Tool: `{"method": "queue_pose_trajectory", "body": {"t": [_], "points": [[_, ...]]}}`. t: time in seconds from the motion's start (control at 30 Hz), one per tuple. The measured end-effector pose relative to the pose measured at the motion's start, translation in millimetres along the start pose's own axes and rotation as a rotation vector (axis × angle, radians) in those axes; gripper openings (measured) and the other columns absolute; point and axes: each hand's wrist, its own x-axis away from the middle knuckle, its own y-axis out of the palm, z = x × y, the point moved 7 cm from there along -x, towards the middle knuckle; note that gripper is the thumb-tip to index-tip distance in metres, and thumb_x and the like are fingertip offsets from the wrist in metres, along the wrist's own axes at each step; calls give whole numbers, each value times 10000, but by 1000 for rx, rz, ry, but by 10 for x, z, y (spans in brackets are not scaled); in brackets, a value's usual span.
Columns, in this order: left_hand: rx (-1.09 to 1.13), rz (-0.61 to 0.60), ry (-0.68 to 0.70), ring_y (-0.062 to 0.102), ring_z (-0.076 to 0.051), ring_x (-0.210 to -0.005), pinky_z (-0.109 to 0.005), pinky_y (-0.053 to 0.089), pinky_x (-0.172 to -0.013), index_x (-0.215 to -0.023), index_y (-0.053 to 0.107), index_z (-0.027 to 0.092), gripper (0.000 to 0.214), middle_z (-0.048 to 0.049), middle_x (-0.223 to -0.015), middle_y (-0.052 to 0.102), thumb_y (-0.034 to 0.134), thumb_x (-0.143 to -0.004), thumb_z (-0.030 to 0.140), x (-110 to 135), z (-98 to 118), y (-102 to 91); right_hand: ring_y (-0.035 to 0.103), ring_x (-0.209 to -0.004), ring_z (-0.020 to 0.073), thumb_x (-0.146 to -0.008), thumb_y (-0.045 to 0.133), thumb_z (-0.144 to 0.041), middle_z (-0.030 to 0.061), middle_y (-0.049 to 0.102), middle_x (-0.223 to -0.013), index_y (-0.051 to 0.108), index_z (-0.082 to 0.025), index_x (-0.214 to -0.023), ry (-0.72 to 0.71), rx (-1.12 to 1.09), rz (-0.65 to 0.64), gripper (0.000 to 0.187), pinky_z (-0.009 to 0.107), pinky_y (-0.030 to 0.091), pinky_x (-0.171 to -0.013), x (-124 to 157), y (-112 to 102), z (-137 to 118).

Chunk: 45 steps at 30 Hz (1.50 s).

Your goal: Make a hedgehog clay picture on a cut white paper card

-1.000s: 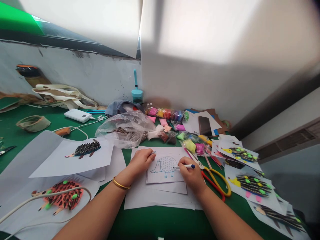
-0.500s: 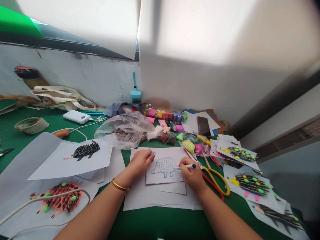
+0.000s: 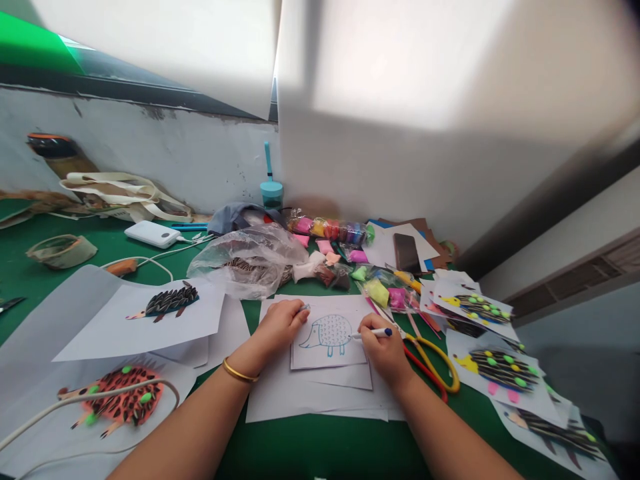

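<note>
My right hand (image 3: 383,347) is closed around a white marker (image 3: 373,333) with a blue end. Its tip meets the right side of a blue hedgehog drawing (image 3: 333,331), whose body is filled with small curved strokes. That drawing is on a white sheet (image 3: 325,362) lying over other papers. At the sheet's upper left rests my left hand (image 3: 280,327), fingers closed on a small bluish piece (image 3: 305,308) that looks like a marker cap. Scissors (image 3: 433,363) with yellow and red handles lie just right of my right hand, partly hidden by it.
Finished hedgehog pictures (image 3: 505,370) are piled on the right, others (image 3: 173,300) on the left. Behind the papers lie a clear plastic bag (image 3: 250,257), colored clay packets (image 3: 383,293) and a phone (image 3: 407,253). A white cable (image 3: 100,393) crosses the left papers beyond a power bank (image 3: 153,234).
Hardly anything differs. The view has shifted very slightly, while both hands keep their places and the marker tip stays at the right side of the drawn body.
</note>
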Motion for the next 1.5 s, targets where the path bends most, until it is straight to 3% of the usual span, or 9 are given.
{"method": "queue_pose_trajectory", "body": {"t": [0.73,0.93,1.1,1.4,1.5], "points": [[-14,-2,-12,577,-204,-818,-307,363,-723,-762,545,207,297,-36,-825,650,414,-966,380,-1,14,-7,563,-684,185,-809,489,-240,-3,595,-668,562,-221,-682,41,52,23,148,294,399,-638,-27,19,68],[-9,0,-3,580,-200,-813,-303,365,-722,-756,539,209,296,-33,-821,655,415,-965,379,-6,9,-7,570,-718,186,-840,483,-263,1,599,-710,572,-220,-729,-23,19,73,149,295,419,-675,-24,-37,41],[-8,-3,-7,579,-202,-817,-304,365,-723,-761,544,212,289,-33,-827,657,422,-962,379,-1,12,-10,583,-736,191,-858,489,-284,3,619,-726,586,-220,-748,11,42,13,160,294,418,-681,-33,31,73],[-11,-1,-13,577,-205,-817,-310,369,-732,-760,537,212,293,-40,-829,652,416,-962,387,-1,3,-4,593,-761,194,-872,490,-289,12,630,-763,601,-217,-782,-32,8,68,160,298,436,-712,-41,-11,51],[-10,-6,-18,577,-204,-821,-313,374,-738,-761,535,211,293,-42,-834,654,413,-963,386,3,13,-12,602,-782,198,-879,499,-314,16,645,-786,621,-215,-814,-19,16,28,169,299,443,-724,-53,27,59]]}}
